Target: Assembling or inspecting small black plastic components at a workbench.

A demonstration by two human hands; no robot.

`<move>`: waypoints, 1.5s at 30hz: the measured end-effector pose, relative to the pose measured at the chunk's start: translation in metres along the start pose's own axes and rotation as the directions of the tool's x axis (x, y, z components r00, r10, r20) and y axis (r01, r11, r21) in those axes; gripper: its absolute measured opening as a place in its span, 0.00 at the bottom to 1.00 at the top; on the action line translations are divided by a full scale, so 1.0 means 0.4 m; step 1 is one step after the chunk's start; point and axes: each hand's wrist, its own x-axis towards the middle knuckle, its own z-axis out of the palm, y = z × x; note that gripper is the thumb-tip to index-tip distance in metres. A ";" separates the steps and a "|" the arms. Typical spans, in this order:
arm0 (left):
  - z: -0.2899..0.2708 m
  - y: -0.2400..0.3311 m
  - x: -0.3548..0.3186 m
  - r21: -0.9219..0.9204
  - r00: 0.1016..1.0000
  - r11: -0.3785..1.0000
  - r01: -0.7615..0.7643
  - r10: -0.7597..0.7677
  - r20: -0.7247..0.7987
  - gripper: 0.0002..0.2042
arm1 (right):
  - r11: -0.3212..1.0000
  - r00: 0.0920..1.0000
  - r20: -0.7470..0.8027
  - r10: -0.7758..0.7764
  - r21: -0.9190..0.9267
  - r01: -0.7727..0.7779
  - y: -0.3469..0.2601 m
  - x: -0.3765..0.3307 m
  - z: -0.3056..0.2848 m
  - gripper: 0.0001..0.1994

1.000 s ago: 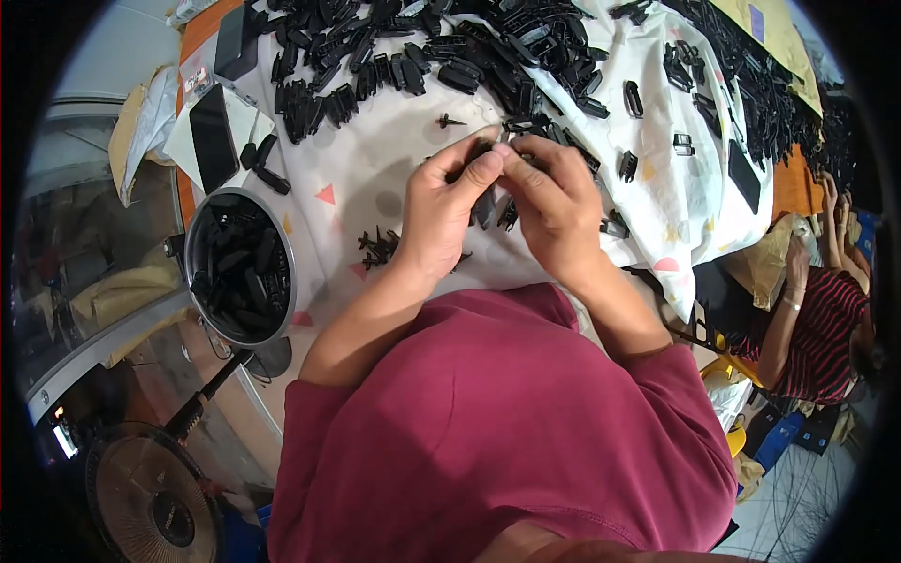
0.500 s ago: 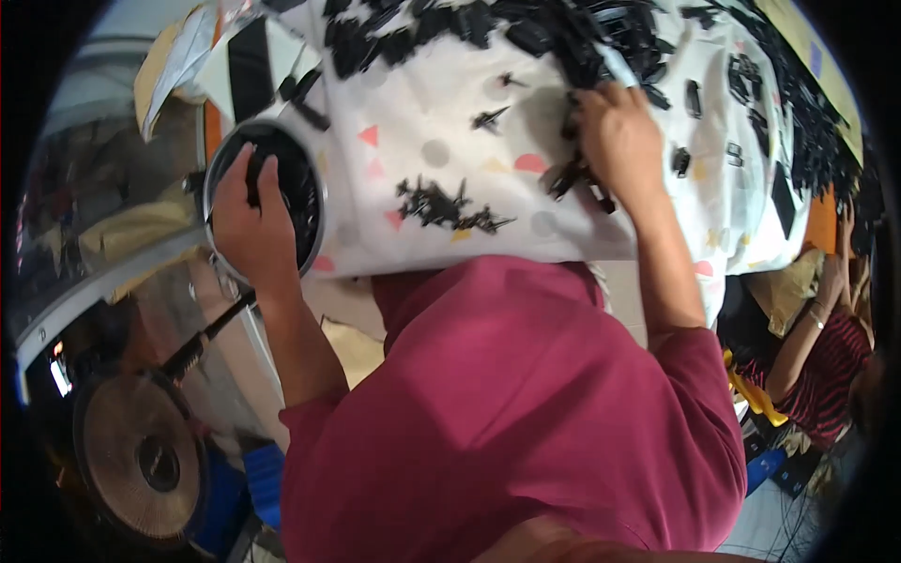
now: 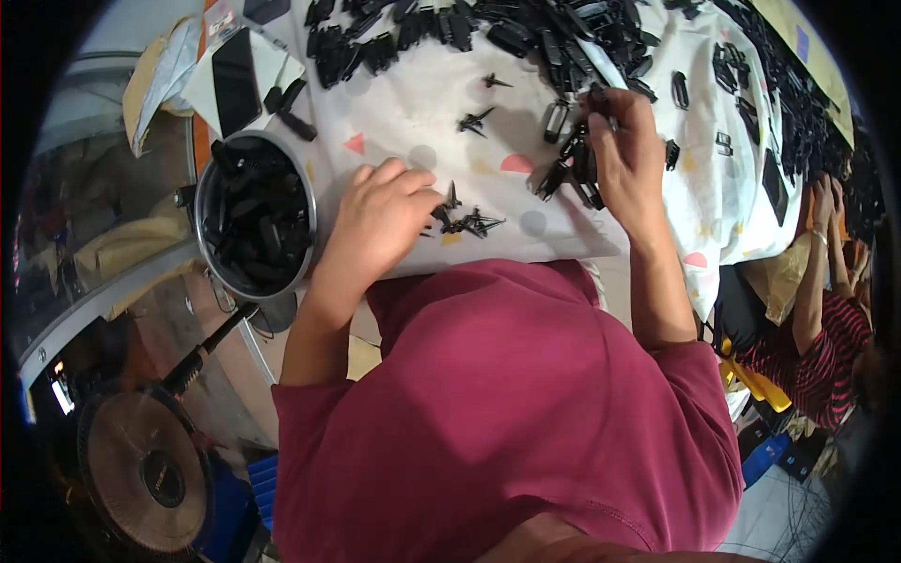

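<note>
The left hand (image 3: 383, 214), over the bin (image 3: 313, 214) half a second earlier, now lies palm down on the near part of the cloth-covered bench (image 3: 413, 108). The right hand (image 3: 631, 167) remains on the right side of the bench, now with its thumb side showing and a black clip (image 3: 598, 98) between thumb and fingers.

The held clip is largely hidden; its visible part slants from far left to near right. Just left of the right hand, a loose frame (image 3: 557, 121) has its long axis directed away from the person, its far end leaning slightly right. In the spiky pieces (image 3: 466, 221), one spike points away from the person; a separate spike (image 3: 496, 82), farther off, points right.

Left fingers: bent, slightly spread, tips at the left edge of the spiky pieces; whether they grip one cannot be told. Right fingers: curled, nearly closed with the thumb, the clip pinched at their tips above the bench.
</note>
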 end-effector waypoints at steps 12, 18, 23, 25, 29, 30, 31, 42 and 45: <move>0.033 0.100 0.161 -0.939 0.870 0.308 -0.155 -0.407 -0.277 0.09 | 0.745 0.970 0.242 0.035 0.641 -0.187 -0.087 -0.029 0.021 0.08; 0.027 0.104 0.172 -0.929 0.886 0.325 -0.177 -0.359 -0.294 0.14 | 0.621 0.931 0.281 0.232 0.694 -0.364 -0.090 -0.025 0.013 0.06; 0.014 0.098 0.168 -0.875 0.890 0.455 -0.163 -0.315 -0.330 0.14 | 0.595 0.911 0.286 0.297 0.691 -0.411 -0.094 -0.021 0.004 0.07; 0.000 0.097 0.169 -0.683 0.859 0.697 -0.218 -0.195 -0.473 0.13 | 0.681 0.932 0.209 0.295 0.638 -0.358 -0.097 -0.022 0.000 0.06; -0.001 0.101 0.169 -0.661 0.851 0.723 -0.201 -0.206 -0.484 0.13 | 0.713 0.942 0.189 0.279 0.616 -0.335 -0.095 -0.028 -0.002 0.07; 0.005 0.100 0.167 -0.660 0.847 0.722 -0.207 -0.205 -0.490 0.13 | 0.784 0.948 0.217 0.233 0.534 -0.316 -0.089 -0.026 -0.003 0.07; 0.011 0.098 0.165 -0.659 0.844 0.722 -0.213 -0.204 -0.496 0.13 | 0.846 0.949 0.250 0.191 0.448 -0.288 -0.082 -0.025 -0.001 0.07; 0.077 0.133 0.161 -0.986 0.880 -0.135 -0.102 -0.473 -0.026 0.14 | 0.769 0.976 0.085 0.202 0.603 -0.212 -0.046 -0.083 0.067 0.09; 0.114 0.117 0.137 -0.976 0.897 -0.212 -0.050 -0.440 0.049 0.11 | 0.868 0.946 0.190 0.261 0.383 -0.317 -0.029 -0.120 0.050 0.09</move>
